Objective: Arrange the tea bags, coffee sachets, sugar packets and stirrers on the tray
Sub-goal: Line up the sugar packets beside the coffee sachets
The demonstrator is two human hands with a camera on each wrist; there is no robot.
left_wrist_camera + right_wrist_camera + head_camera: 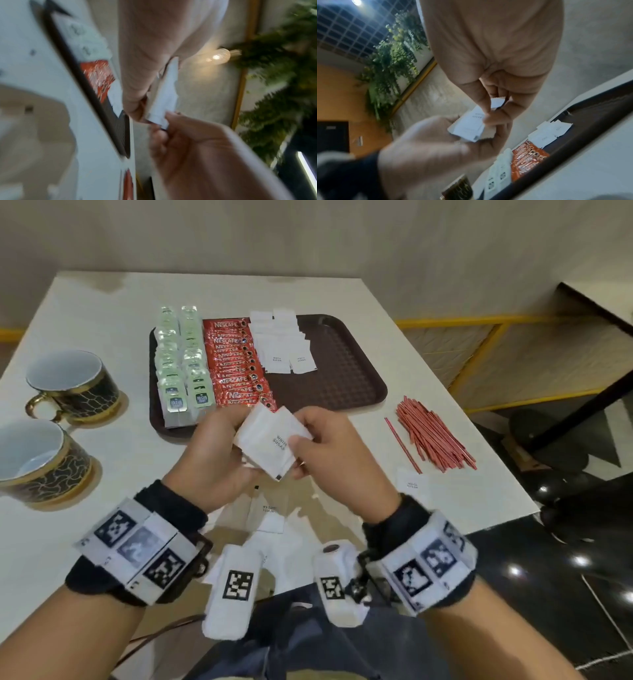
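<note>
While both hands hold the stack of sugar packets (270, 445) above the tray's (356, 392) near edge, left hand (214, 460) cradling and right hand (329, 455) pinching, square the stack before laying it below the sugar rows (282, 342).

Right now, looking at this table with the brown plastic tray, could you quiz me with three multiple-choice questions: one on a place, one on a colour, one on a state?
1. Where do the thin red stirrers lie?
A. on the tray
B. on the table, right of the tray
C. in a cup

2. What colour are the Nescafe coffee sachets?
A. red
B. blue
C. yellow

3. What do both hands hold?
A. nothing
B. a cup
C. white paper sugar packets

Answers: 1 B, they lie on the white table beside the brown plastic tray. 2 A, red wrappers. 3 C, left hand and right hand grip them.
</note>
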